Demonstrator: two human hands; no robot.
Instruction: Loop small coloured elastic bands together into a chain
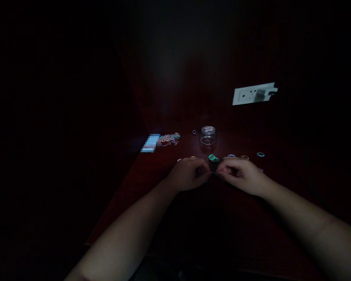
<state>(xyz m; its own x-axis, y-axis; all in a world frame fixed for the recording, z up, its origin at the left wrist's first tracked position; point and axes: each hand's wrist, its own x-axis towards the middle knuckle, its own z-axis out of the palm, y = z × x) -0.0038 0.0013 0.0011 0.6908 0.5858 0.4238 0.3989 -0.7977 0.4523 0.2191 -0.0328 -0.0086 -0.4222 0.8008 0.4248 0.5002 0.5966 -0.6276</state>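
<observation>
Presently, left hand point(188, 174) and right hand point(243, 175) each pinch a thin band point(213, 172) (pale, dimly lit) between them over the desk point(134, 195), just nearer than the green bands point(213, 158).

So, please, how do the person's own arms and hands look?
The left hand and right hand are ungloved. Both forearms are bare, with no sleeve, watch or bracelet showing; the dim light hides finer details.
</observation>
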